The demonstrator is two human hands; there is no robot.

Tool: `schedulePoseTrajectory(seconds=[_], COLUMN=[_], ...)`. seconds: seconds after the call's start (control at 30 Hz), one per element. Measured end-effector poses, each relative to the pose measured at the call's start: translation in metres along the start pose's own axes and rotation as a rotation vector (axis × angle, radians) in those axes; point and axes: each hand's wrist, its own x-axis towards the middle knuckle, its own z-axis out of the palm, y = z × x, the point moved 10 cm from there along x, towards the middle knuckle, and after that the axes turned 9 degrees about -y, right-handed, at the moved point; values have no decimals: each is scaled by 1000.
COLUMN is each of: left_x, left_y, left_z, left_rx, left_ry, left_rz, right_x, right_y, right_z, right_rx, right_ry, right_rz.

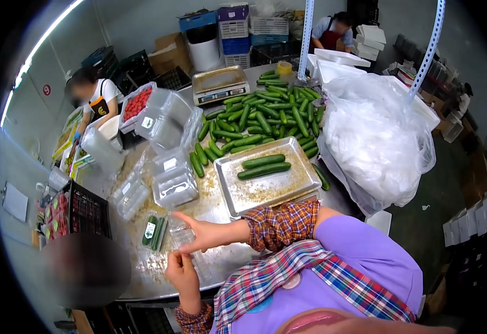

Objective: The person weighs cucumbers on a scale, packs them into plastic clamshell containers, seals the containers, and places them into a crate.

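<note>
My right hand (203,232) reaches across from the right, thumb and fingers gripping a clear plastic container (180,235). Below it, my left hand (183,274) pinches the container's near side, its fingertips close to the right thumb. Just left of the container lies a labelled clear pack (154,232) holding small green cucumbers. To the right, a metal tray (229,192) carries two long cucumbers (264,166). Stacked clear containers (175,181) with labels stand beyond my hands.
A large cucumber pile (271,114) covers the back of the metal table, near a scale (220,83). A bulging plastic bag (371,139) stands at right. A black crate (84,209) and a blurred round shape (86,270) are at left. Co-workers (99,94) stand behind.
</note>
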Motion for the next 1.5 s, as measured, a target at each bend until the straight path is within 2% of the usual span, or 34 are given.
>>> schedulePoseTrajectory(seconds=[0.07,0.1,0.2,0.23,0.3,0.4,0.43,0.5,0.63,0.8,0.87,0.9,0.93,1.0,1.03,1.07,1.13,1.17,1.2,1.27,1.3,1.33,1.37,1.4,1.47,1.5], left_x=[4,4,13,23,24,23,17,12,-3,-19,-40,-60,-76,-103,-101,-91,-65,-53,-40,-21,-19,-20,-20,-22,-31,-35], left_y=[-7,-4,-18,-26,-39,-61,-61,-61,-51,-70,-80,-99,-93,-101,-97,-95,-57,-46,-42,-15,-24,-37,-48,-58,-82,-94], left_z=[5,4,-14,-19,-41,-79,-93,-110,-119,-158,-201,-235,-254,-276,-266,-256,-197,-172,-144,-81,-52,-22,3,26,69,85], left_rx=[-124,-100,-346,-363,-468,-746,-701,-651,-701,-1007,-1175,-1257,-1063,-611,-520,-264,-96,123,341,466,520,573,541,509,568,597], left_ry=[-18,-60,69,39,23,43,77,96,132,197,255,362,475,591,619,531,504,375,235,33,-36,-104,-178,-251,-404,-480], left_rz=[-15,-34,-59,-86,-118,-130,-143,-79,-101,-57,29,107,151,-15,-117,-117,-169,-107,-34,264,310,357,354,349,340,336], right_x=[7,2,3,-6,8,4,1,0,23,40,29,22,3,-7,-3,3,22,40,56,88,106,112,126,114,103,100], right_y=[-6,-4,2,-8,22,22,12,4,-26,-37,-37,-37,-40,-30,-30,-30,-28,-11,-6,13,26,28,62,65,86,85], right_z=[-7,-10,-33,-47,-58,-111,-121,-141,-147,-151,-193,-227,-245,-270,-270,-268,-258,-267,-263,-244,-236,-219,-220,-206,-203,-204], right_rx=[-169,-121,-144,-139,67,175,160,145,-2,-154,-181,-213,-225,-111,-31,49,182,275,360,664,679,329,518,580,535,533], right_ry=[7,33,48,115,9,117,157,198,205,118,272,327,497,516,544,571,656,707,664,662,557,504,452,557,628,582], right_rz=[-7,38,-4,38,20,141,96,90,38,115,158,116,166,43,-6,-54,-134,-152,-207,-258,-276,-97,-4,17,173,147])
